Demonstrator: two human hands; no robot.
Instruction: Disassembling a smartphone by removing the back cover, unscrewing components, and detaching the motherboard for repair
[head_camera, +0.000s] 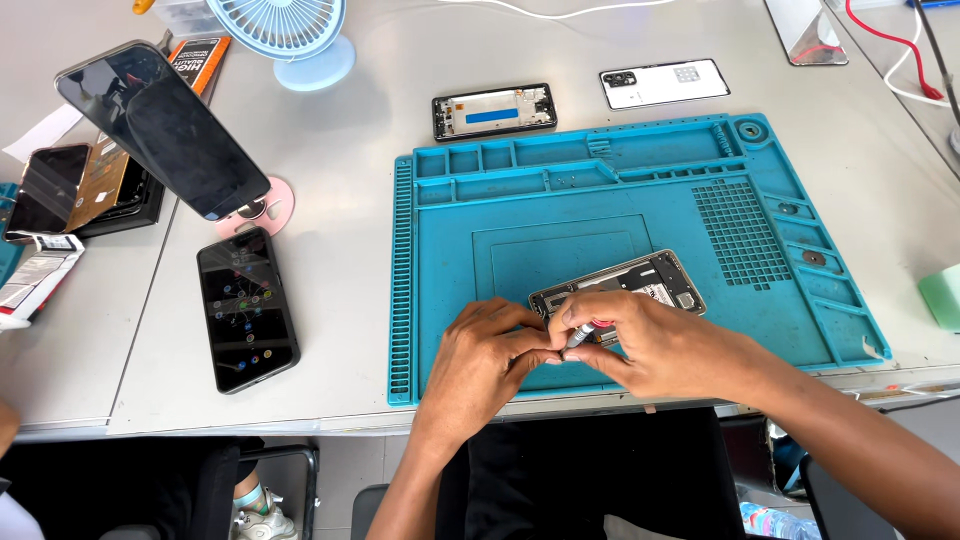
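— Now, hands first: what does each one have?

— Right hand (648, 342): fingers pinched narrow around a small screwdriver (579, 337), its tip down on the opened phone (622, 291). Left hand (487, 352): fingers curled close, tips meeting the right hand at the tool and resting against the near end of the phone. Whether the left hand actually grips anything, I cannot tell.

— Where does the phone lie?

— Flat on the blue work mat (560, 215), back off, insides showing, near the mat's front edge, just right of the raised square in the middle. It sits at a slant, far end pointing up and right.

— Other items noted?

— Beyond the mat on the grey table (340, 140): a phone frame (494, 110) and a white back cover (664, 83), well apart from the hands. To the left, a dark phone (246, 308) lying screen up, another phone propped on a pink stand (262, 207), and a pale blue fan (290, 35) at the far edge.
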